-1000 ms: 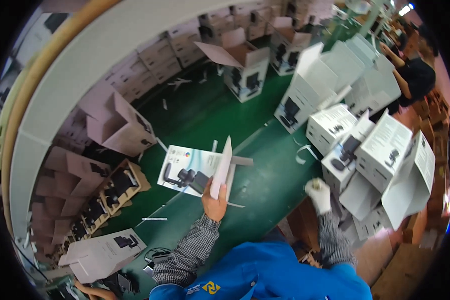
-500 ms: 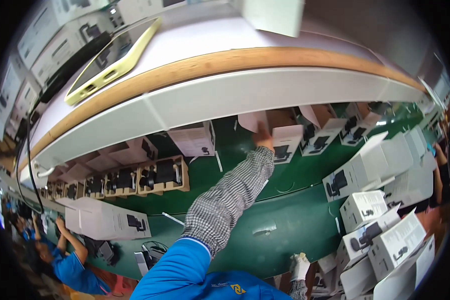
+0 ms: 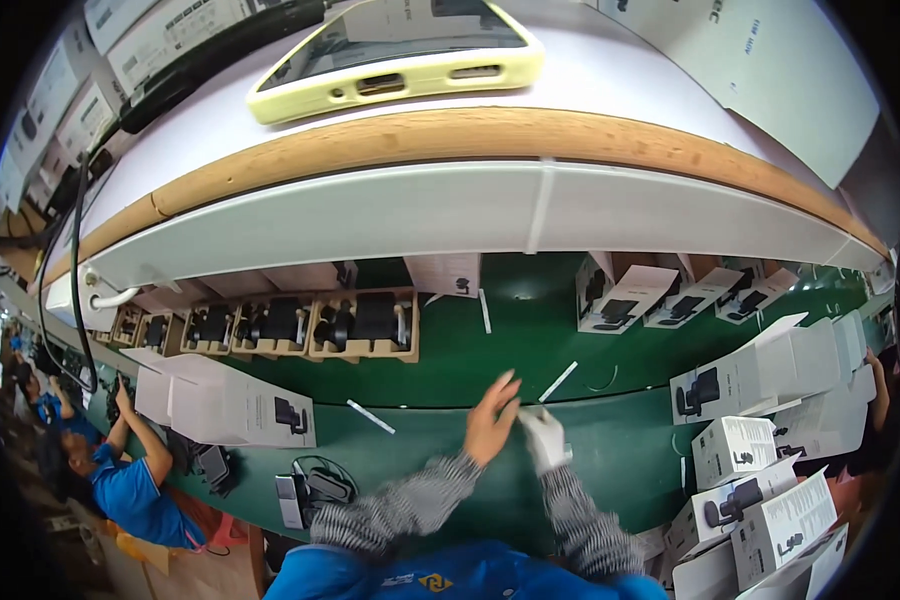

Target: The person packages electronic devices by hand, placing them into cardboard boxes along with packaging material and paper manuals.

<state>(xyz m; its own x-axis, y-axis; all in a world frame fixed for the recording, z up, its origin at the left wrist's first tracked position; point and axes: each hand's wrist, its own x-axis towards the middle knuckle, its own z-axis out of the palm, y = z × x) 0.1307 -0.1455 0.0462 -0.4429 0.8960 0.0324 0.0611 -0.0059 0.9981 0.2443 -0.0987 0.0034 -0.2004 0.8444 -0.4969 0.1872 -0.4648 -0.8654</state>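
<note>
My bare left hand [image 3: 491, 420] is raised over the green work surface [image 3: 430, 445], with its fingers stretched out and nothing in them. Right beside it is my right hand [image 3: 546, 440] in a white glove, its fingertips near my left fingers. The gloved fingers are too blurred to tell how they are held, or whether the hands touch. Just beyond them lies a thin white strip [image 3: 559, 382]. Under the shelf edge, ahead and to the right, stand white printed boxes [image 3: 626, 298] with a picture of a dark device.
Brown trays [image 3: 365, 345] holding black devices line the left, behind a white box [image 3: 235, 405]. Several white boxes [image 3: 735, 447] crowd the right side. A phone in a yellow case [image 3: 400, 85] lies on the shelf above. At far left a person in blue [image 3: 135, 490] is working.
My left hand has come back from a box under the shelf to the middle of the surface. My gloved right hand has moved up and left beside it. The view has shifted.
</note>
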